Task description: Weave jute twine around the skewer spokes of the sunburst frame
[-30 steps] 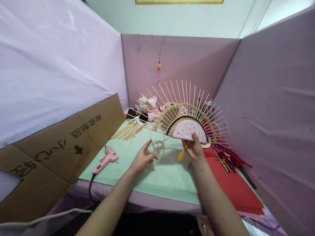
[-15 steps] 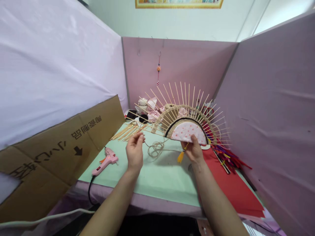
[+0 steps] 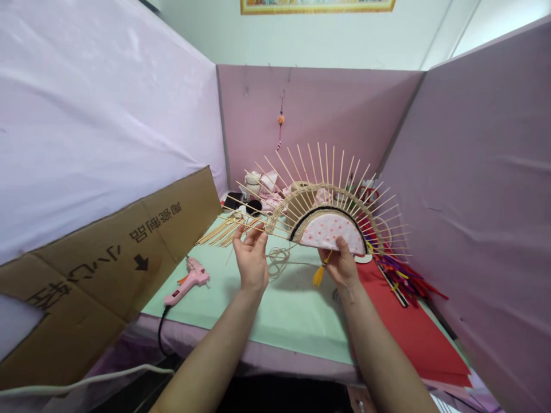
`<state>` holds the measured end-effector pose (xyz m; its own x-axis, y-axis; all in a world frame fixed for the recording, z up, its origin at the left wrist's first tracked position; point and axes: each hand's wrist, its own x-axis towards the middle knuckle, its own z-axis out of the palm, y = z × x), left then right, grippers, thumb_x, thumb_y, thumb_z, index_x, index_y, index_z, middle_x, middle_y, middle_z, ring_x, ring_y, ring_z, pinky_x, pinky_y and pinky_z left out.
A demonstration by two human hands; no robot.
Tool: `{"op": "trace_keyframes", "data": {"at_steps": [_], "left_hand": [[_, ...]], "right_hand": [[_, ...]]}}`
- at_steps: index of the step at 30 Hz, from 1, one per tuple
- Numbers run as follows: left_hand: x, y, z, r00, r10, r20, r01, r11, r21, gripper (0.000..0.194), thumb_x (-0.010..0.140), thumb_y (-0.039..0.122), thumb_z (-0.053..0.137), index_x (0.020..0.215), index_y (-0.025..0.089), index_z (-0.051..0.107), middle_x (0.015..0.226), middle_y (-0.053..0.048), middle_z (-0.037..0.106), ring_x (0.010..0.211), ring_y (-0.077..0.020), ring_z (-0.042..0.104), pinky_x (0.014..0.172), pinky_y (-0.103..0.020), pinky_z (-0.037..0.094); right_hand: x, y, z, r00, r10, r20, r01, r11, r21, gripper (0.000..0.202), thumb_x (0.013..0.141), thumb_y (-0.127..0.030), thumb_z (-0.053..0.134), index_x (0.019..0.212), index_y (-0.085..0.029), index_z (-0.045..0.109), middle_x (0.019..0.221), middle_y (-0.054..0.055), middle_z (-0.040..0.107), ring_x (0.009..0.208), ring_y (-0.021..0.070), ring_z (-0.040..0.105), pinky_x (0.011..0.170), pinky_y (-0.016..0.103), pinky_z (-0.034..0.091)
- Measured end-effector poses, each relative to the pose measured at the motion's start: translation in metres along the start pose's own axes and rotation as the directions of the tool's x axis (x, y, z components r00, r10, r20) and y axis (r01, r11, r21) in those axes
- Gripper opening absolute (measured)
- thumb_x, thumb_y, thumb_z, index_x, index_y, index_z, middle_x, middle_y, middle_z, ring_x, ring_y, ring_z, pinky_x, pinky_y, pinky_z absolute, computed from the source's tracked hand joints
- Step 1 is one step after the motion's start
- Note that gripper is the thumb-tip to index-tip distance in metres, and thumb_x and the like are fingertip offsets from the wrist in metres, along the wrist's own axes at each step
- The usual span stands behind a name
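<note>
Above the pale green table top (image 3: 310, 327), a bit right of the middle, a half-round stick fan (image 3: 331, 232) is up in the air. Its thin sticks spread out like sun rays. It has a white cloth middle with pinkish dots, a black edge, and a woven tan band across the sticks. The right hand (image 3: 340, 265) is clamped on the near edge of the fan, with its thumb on the cloth. A yellow tassel (image 3: 318, 276) hangs by that hand. The left hand (image 3: 252, 261) is up at the left end of the fan. Its fingers are bent, close to the low sticks, but you cannot tell if they pinch anything. Thin tan cord (image 3: 279, 261) makes loops between the 2 hands. Over on the left, a pink glue gun (image 3: 189, 281) lies near a big piece of cardboard (image 3: 107, 258). Loose thin sticks (image 3: 217, 234) lie past the glue gun. On the right are red paper (image 3: 408, 344) and bright pipe cleaners (image 3: 402, 278). At the far side, 1 beaded charm (image 3: 280, 119) hangs down.
</note>
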<state>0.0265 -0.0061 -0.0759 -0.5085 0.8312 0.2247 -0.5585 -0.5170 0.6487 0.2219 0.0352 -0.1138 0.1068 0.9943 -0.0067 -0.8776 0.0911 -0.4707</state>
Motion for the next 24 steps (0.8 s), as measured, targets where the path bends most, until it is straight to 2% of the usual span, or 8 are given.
{"op": "trace_keyframes", "data": {"at_steps": [9, 14, 21, 24], "left_hand": [[0.001, 0.004, 0.002, 0.988, -0.135, -0.07, 0.127, 0.986, -0.105, 0.046, 0.074, 0.006, 0.071, 0.11, 0.025, 0.049, 0.102, -0.003, 0.067, 0.103, -0.0131, 0.066, 0.096, -0.03, 0.051], [0.001, 0.006, 0.002, 0.969, -0.231, -0.089, 0.211, 0.959, -0.187, 0.038, 0.078, 0.009, 0.07, 0.107, 0.023, 0.051, 0.101, -0.003, 0.066, 0.093, -0.0124, 0.068, 0.097, -0.036, 0.053], [0.008, 0.002, 0.002, 0.964, -0.23, -0.13, 0.206, 0.963, -0.175, 0.04, 0.076, 0.008, 0.072, 0.107, 0.023, 0.051, 0.106, -0.005, 0.065, 0.097, -0.0147, 0.066, 0.095, -0.039, 0.053], [0.014, -0.004, -0.001, 0.96, -0.226, -0.164, 0.195, 0.963, -0.186, 0.039, 0.074, 0.008, 0.074, 0.102, 0.023, 0.052, 0.1, -0.002, 0.063, 0.092, -0.0127, 0.065, 0.093, -0.038, 0.054]], "right_hand": [[-0.001, 0.004, 0.0, 1.0, -0.013, 0.013, 0.014, 0.998, -0.066, 0.024, 0.081, -0.019, 0.072, 0.103, -0.026, 0.066, 0.095, -0.003, 0.078, 0.086, 0.0135, 0.074, 0.08, 0.028, 0.062], [-0.001, 0.008, -0.002, 1.0, -0.019, 0.011, 0.02, 0.992, -0.123, 0.025, 0.077, -0.021, 0.076, 0.1, -0.025, 0.067, 0.092, -0.003, 0.078, 0.082, 0.0134, 0.074, 0.079, 0.028, 0.062], [-0.005, 0.015, -0.006, 1.0, -0.02, 0.008, 0.021, 0.987, -0.157, 0.027, 0.075, -0.022, 0.078, 0.099, -0.025, 0.066, 0.095, -0.003, 0.078, 0.084, 0.0136, 0.074, 0.078, 0.029, 0.062], [-0.013, 0.02, -0.008, 0.999, 0.003, 0.032, 0.003, 0.983, -0.182, 0.025, 0.075, -0.023, 0.079, 0.096, -0.026, 0.065, 0.092, -0.005, 0.078, 0.083, 0.0134, 0.075, 0.075, 0.027, 0.063]]}}
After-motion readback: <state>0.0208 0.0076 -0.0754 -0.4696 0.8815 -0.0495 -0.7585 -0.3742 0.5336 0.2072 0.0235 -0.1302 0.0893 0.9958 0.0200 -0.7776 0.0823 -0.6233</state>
